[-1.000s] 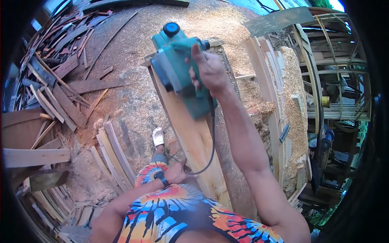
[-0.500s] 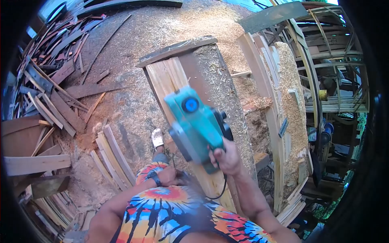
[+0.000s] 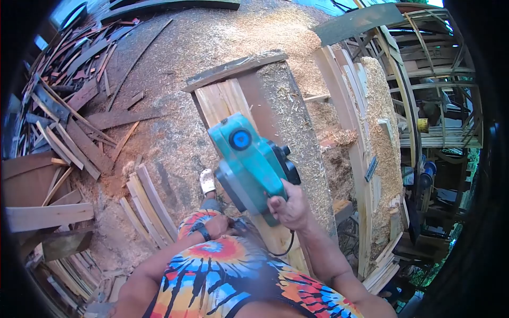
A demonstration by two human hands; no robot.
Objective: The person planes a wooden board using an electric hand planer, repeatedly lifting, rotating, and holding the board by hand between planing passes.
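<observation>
Table: the big table is under and past the right grip; its near end is hidden by the shirt.
Board: the long pale board runs on the table, under the tool and past the right grip; its middle is covered.
Tool: the green tool is in the right grip and reaches up and left from it; its bottom is hidden and its left side is blurry.
Right arm: it comes from the low right and slants up and left.
Right grip: closed around the tool's back handle, thumb on the left side; some fingers are hidden.
Left grip: low by the belly, left of the right grip; cannot tell if wide or narrow, as the fingers are hard to see.
Cord: hangs below the right grip, then goes out of sight.
</observation>
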